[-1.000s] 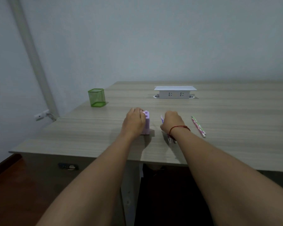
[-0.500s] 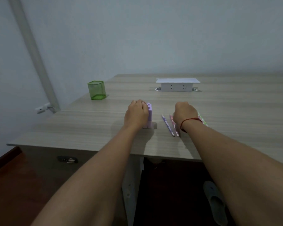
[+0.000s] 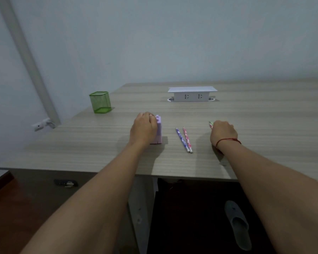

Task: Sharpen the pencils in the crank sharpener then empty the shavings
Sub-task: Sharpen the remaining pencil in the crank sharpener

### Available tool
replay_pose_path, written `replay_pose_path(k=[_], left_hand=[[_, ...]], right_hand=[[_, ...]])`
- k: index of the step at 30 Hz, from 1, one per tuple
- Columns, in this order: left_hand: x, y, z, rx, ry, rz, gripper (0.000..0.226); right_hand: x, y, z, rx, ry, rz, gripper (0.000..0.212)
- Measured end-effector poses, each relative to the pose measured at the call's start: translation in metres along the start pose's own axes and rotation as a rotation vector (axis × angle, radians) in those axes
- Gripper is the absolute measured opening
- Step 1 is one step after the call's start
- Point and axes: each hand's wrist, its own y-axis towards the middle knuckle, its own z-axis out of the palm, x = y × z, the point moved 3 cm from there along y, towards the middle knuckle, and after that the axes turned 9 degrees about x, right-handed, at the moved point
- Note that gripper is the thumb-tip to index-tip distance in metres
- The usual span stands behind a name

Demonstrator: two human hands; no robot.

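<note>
A small lilac crank sharpener [image 3: 159, 130] stands on the wooden table [image 3: 264, 125], and my left hand [image 3: 143, 129] is wrapped around its left side. Two pencils lie side by side to its right: a blue patterned pencil [image 3: 182, 139] and a pink patterned pencil [image 3: 187, 139]. Further right, my right hand [image 3: 223, 133] is closed over a green patterned pencil [image 3: 211, 124]; only its tip shows past the fingers. A red string circles that wrist.
A green mesh pencil cup [image 3: 100, 102] stands at the back left. A white pop-up socket box [image 3: 192, 94] sits at the back centre. The table's front edge runs just below my forearms. A grey slipper [image 3: 239, 224] lies on the floor underneath.
My right hand has left the two pencils beside the sharpener and moved right onto the green pencil. My left hand has stayed on the sharpener.
</note>
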Motion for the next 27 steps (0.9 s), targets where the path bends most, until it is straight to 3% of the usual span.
replay_pose_path(k=[10,18,22,27], left_hand=[[0.001,0.0,-0.001,0.026,-0.002,0.008,0.031],[-0.002,-0.005,-0.003,0.051,-0.01,0.018,0.031],[-0.003,-0.005,-0.005,0.053,-0.011,0.025,0.031],[-0.001,-0.004,-0.004,0.048,-0.005,0.022,0.03]], right_hand=[[0.036,-0.004,0.003,0.147,0.263,0.025,0.027],[0.053,-0.01,0.005,0.159,0.326,-0.043,0.024],[0.065,-0.01,0.004,0.159,0.422,-0.074,0.011],[0.081,-0.011,0.005,0.164,0.481,-0.115,0.023]])
